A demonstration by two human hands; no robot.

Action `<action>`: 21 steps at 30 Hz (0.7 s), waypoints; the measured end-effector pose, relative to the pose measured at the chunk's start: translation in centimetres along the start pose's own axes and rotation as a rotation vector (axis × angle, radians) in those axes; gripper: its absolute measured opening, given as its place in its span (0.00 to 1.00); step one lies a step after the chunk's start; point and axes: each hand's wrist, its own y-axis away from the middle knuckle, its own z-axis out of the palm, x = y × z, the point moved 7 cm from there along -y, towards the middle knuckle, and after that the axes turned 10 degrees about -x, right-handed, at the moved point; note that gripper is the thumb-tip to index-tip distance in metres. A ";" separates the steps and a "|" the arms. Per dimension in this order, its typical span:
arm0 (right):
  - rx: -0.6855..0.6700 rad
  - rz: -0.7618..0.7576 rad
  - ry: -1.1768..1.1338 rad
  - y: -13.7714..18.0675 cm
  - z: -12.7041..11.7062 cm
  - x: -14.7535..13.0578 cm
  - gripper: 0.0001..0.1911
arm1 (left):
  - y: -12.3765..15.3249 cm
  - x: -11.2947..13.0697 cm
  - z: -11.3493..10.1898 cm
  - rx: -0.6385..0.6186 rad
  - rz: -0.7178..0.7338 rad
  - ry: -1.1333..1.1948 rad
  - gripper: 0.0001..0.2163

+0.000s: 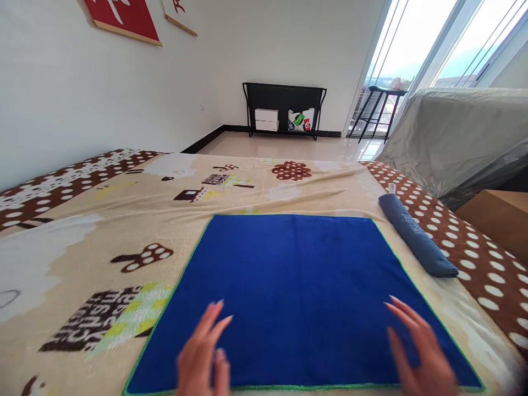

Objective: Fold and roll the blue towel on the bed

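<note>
Hovering left hand (204, 357) and right hand (421, 352) over blue towel (297, 275); wall sign (124, 16) unreadable.

Only 2 bare hands show, cut off at the picture's lower edge. The left hand (204, 357) and right hand (421, 352) have slender fingers with long, pointed nails (227, 318) in a pale pinkish gloss.

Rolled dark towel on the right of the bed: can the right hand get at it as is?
Probably yes. The right hand is open and empty over the blue cloth, and the rolled towel lies beyond it on the blanket with nothing between them.
</note>
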 end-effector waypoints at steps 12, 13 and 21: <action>-0.228 -0.317 0.079 -4.4 8.6 -11.9 0.37 | -4.7 12.9 10.0 -0.195 0.286 -0.086 0.34; -0.232 -0.316 0.078 -4.4 8.6 -11.9 0.37 | -4.6 12.9 10.0 -0.194 0.281 -0.088 0.33; -0.266 -0.139 0.092 -3.3 7.2 -4.9 0.34 | -4.2 7.6 8.3 -0.310 0.169 -0.140 0.31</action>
